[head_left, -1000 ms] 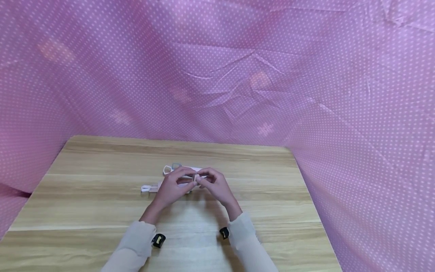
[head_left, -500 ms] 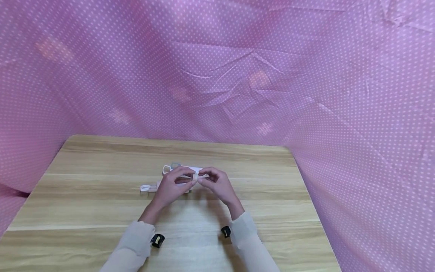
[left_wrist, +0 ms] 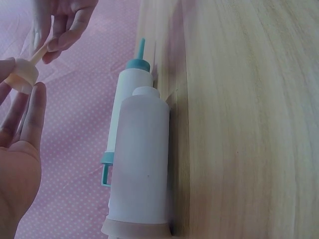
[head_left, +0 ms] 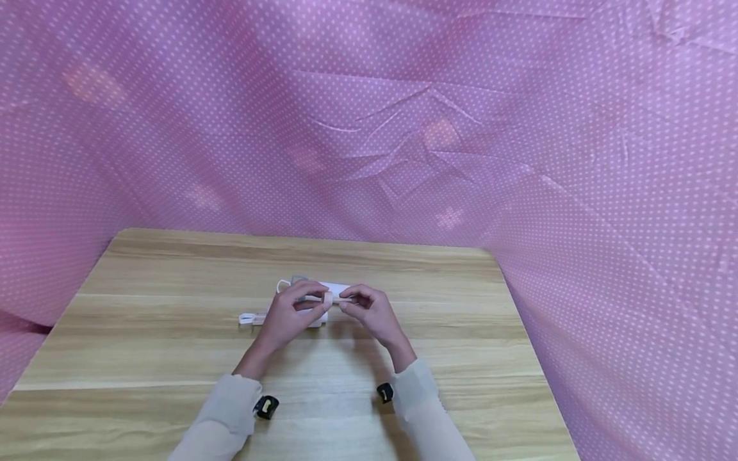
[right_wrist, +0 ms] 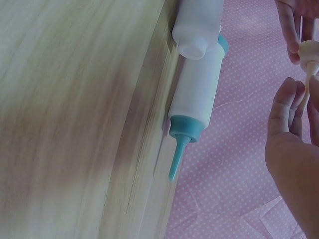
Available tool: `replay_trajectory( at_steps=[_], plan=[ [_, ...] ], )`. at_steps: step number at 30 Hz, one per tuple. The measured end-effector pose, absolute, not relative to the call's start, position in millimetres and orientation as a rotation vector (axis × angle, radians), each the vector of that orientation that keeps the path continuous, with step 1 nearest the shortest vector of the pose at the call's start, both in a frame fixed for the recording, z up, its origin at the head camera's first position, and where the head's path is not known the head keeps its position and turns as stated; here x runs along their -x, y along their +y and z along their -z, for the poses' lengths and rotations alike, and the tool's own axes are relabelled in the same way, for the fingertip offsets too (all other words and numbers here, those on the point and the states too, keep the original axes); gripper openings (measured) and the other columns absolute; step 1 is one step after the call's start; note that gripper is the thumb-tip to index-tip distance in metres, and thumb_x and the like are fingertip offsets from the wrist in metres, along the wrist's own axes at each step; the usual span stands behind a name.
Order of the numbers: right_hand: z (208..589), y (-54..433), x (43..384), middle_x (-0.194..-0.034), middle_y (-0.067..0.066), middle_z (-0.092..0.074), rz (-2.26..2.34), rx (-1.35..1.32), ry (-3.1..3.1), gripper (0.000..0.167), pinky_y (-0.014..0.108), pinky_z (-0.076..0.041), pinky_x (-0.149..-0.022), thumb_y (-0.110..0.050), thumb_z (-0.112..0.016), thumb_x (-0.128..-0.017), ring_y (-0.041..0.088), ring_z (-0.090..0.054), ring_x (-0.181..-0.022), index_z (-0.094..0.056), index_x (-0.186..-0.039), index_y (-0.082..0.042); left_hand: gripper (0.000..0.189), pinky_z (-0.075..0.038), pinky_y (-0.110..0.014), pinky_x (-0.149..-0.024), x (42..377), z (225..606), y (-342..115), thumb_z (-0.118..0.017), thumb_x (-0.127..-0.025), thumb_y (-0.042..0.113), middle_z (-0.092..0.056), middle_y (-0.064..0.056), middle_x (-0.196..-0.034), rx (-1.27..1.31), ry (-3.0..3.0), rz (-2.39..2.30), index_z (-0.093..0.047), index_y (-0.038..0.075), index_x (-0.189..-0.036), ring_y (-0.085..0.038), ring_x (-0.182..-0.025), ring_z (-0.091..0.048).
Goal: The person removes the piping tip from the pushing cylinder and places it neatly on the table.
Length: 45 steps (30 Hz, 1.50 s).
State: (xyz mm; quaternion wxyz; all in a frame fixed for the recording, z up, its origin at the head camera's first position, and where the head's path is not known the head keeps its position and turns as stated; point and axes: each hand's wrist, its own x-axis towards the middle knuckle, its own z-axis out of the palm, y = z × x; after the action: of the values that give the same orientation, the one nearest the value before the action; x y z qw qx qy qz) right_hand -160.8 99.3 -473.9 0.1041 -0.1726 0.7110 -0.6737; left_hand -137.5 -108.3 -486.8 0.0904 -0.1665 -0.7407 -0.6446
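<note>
Between both hands is a cream nozzle cap point(left_wrist: 23, 75) with a wide round collar and a thin spout. My left hand point(head_left: 286, 318) pinches the collar between thumb and fingers. My right hand point(head_left: 371, 310) holds the spout with thumb and fingertips, as the right wrist view shows. Below the hands lies a white tube point(left_wrist: 139, 159) with a bare neck and a pale pinkish end ring. Beside it lies a second white tube point(right_wrist: 195, 89) fitted with a teal nozzle point(right_wrist: 185, 130) and a teal ring at its other end. In the head view the hands partly cover both tubes.
A white loop handle point(head_left: 246, 319) sticks out to the left of the nearer tube. The wooden table point(head_left: 461, 358) stretches around the hands, and a pink dotted cloth point(head_left: 369, 128) hangs behind and beside it. A small black device point(head_left: 266, 407) sits at the left wrist.
The nozzle cap has turned so its spout points toward the right hand. The right hand's fingers have shifted from the collar to the spout, slightly right; the left hand moved slightly left.
</note>
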Motion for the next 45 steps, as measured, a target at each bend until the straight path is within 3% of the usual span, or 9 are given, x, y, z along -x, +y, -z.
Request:
replay_trajectory(
  at_steps=[8,17,26,32,45],
  plan=[
    [471,101,157,-0.109,0.027,-0.068,2.016,0.517,2.116,0.019,0.025,-0.057,-0.08,0.009,-0.068,-0.091,0.018,-0.067,-0.09,-0.067,-0.109,0.016,0.027,-0.057,-0.044,-0.091,128,468,-107,-0.075,-0.088,-0.006,-0.064,-0.022,-0.114,0.482,-2.24,1.917,-0.068,-0.01,-0.114,-0.039,-0.106,-0.064],
    [500,106,170,-0.107,0.02,-0.07,2.055,0.45,2.111,0.019,0.026,-0.058,-0.08,0.009,-0.069,-0.091,0.015,-0.067,-0.089,-0.068,-0.109,0.015,0.026,-0.057,-0.044,-0.09,128,470,-107,-0.074,-0.089,-0.006,-0.064,-0.023,-0.114,0.502,-2.226,1.917,-0.068,-0.01,-0.113,-0.038,-0.105,-0.065],
    [502,109,169,-0.104,0.018,-0.071,2.111,0.414,2.082,0.017,0.029,-0.06,-0.08,0.006,-0.071,-0.091,0.014,-0.068,-0.085,-0.07,-0.106,0.012,0.028,-0.058,-0.042,-0.09,129,475,-108,-0.076,-0.088,-0.005,-0.065,-0.022,-0.113,0.49,-2.197,1.955,-0.067,-0.011,-0.114,-0.041,-0.106,-0.063],
    [500,109,169,-0.1,0.015,-0.071,2.198,0.373,1.98,0.018,0.035,-0.06,-0.084,0.008,-0.07,-0.091,0.016,-0.071,-0.086,-0.066,-0.105,0.018,0.03,-0.058,-0.034,-0.089,131,478,-108,-0.076,-0.088,-0.004,-0.065,-0.019,-0.113,0.461,-2.195,1.986,-0.067,-0.01,-0.115,-0.038,-0.106,-0.063],
    [497,110,170,-0.097,0.011,-0.072,2.281,0.327,1.869,0.021,0.034,-0.06,-0.084,0.011,-0.068,-0.091,0.016,-0.072,-0.085,-0.061,-0.107,0.022,0.033,-0.058,-0.037,-0.089,130,472,-109,-0.076,-0.087,-0.007,-0.064,-0.026,-0.112,0.48,-2.167,2.035,-0.065,-0.015,-0.117,-0.044,-0.107,-0.063]
  ],
)
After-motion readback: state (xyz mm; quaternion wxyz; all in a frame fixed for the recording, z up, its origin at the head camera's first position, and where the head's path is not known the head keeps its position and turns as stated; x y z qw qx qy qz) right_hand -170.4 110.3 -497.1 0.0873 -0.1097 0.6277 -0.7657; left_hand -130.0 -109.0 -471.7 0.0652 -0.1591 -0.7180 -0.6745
